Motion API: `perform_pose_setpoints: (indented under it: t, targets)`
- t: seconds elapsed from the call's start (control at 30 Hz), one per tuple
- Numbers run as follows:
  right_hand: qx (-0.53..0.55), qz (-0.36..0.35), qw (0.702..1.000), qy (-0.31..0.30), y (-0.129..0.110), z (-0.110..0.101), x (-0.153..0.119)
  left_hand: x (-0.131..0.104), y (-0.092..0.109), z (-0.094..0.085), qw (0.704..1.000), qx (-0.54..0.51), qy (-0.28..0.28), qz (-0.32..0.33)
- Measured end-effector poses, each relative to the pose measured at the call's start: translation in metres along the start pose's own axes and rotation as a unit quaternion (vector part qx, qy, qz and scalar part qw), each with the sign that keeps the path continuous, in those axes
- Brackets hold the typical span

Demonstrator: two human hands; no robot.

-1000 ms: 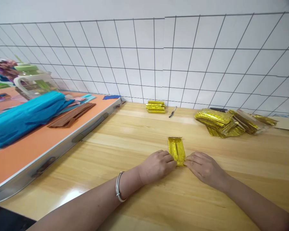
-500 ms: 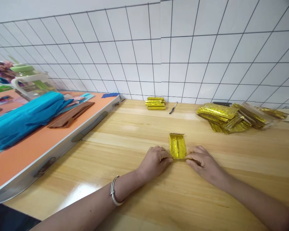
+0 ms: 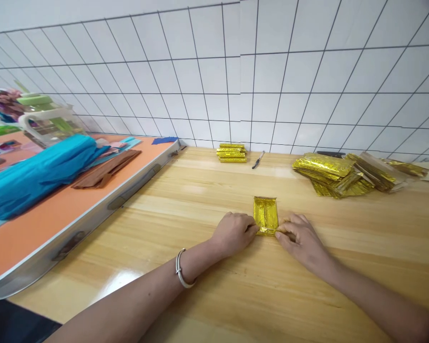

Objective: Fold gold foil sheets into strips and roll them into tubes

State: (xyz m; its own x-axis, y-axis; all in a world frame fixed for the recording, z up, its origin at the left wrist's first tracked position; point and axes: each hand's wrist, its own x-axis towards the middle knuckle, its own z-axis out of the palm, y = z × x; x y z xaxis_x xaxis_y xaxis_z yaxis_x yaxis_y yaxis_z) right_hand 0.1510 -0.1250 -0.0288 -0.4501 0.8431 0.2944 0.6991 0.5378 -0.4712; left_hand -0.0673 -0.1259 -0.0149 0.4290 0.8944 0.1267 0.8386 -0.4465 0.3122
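A small sheet of shiny gold foil paper (image 3: 265, 213) lies on the wooden table in front of me, with a crease down its middle and a narrow folded strip along its near edge. My left hand (image 3: 236, 232) pinches the near left corner between thumb and fingers. At the near right corner, my right hand (image 3: 298, 238) pinches the same edge. A silver bangle (image 3: 181, 269) circles my left wrist.
Gold foil rolls (image 3: 231, 153) are stacked by the tiled wall, beside a pen (image 3: 258, 160). A pile of gold foil sheets (image 3: 323, 167) lies at the back right. On the orange table (image 3: 125, 178) at left are blue fabric (image 3: 46, 166), brown fabric (image 3: 107, 170) and a green-lidded container (image 3: 35, 99).
The near edge of the gold foil paper is now turned up into a folded strip. My left hand has shifted slightly to the right and away from me.
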Motion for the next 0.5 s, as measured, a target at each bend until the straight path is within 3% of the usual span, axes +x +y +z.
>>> perform_pose_setpoints:
  t: [0.2, 0.5]
  targets:
    - [-0.029, 0.012, 1.000, 0.002, -0.0003, 0.0018, 0.0015, -0.0044, -0.0030, -0.0019, 0.997, -0.073, -0.009, 0.015]
    - [-0.063, -0.005, 0.998, 0.014, 0.0000, 0.0021, 0.0018, -0.0041, 0.0033, 0.0044, 0.998, -0.050, 0.027, -0.039]
